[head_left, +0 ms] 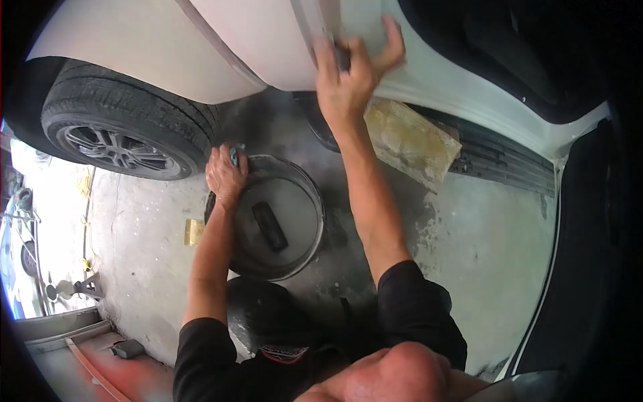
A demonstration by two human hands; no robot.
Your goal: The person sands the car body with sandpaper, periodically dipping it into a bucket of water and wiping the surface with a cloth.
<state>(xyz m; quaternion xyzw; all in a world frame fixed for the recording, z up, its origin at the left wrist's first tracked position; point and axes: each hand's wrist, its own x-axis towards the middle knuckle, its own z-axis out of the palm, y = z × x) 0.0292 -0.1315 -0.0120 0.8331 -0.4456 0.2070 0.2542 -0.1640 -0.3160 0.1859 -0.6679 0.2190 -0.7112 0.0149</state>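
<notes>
At the upper middle, my right hand [348, 75] is against the pale car panel [268, 40], blurred by motion. Its fingers are bent around a small dark piece [343, 56] whose kind I cannot make out; the thumb sticks out to the right. My left hand [226, 171] is at the upper left rim of a round black tub [320, 216], its fingers closed on a small blue-grey piece [238, 154]. Cloudy liquid fills the tub, and a dark oblong block [269, 226] lies in it.
A car wheel [120, 151] stands at upper left. A yellowish stained sheet [412, 142] lies below the car's edge, beside a dark ribbed strip [506, 157]. A small yellowish square [194, 232] rests on the concrete floor left of the tub. A metal stand [77, 288] is farther left.
</notes>
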